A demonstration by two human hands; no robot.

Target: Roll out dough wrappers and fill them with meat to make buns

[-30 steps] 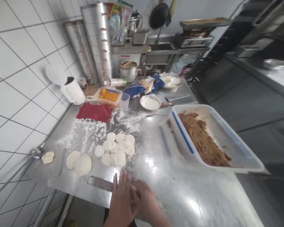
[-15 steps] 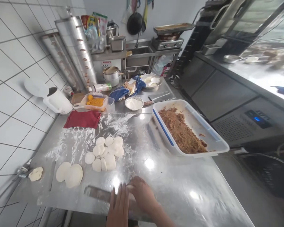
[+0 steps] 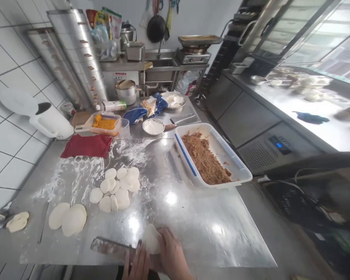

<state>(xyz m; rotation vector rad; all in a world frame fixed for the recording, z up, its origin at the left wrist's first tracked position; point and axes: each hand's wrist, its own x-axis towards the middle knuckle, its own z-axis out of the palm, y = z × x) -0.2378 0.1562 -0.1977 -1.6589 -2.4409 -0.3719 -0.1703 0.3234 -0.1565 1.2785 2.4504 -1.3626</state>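
My left hand (image 3: 137, 261) lies with fingers stretched out flat over a rolling pin (image 3: 112, 247) at the near edge of the steel table. A white round of dough (image 3: 151, 240) sits just beyond the pin. My right hand (image 3: 172, 251) pinches the right side of this round, its fingertips partly hidden. Past it lies a cluster of small, overlapping dough discs (image 3: 122, 198). Two larger dough rounds (image 3: 74, 220) overlap to the left, and a small dough piece (image 3: 17, 222) is at the far left.
A plastic tub of brown filling (image 3: 205, 161) stands at the right. Farther back are a red cloth (image 3: 86, 146), a box of orange filling (image 3: 103, 123), a bowl of white powder (image 3: 153, 126) and a blue bag (image 3: 137, 114). Flour streaks the steel tabletop (image 3: 192, 221).
My view has turned right, so the table things appear farther left. The dough round now shows between my hands, where it was mostly covered. My left hand has drawn back nearer me.
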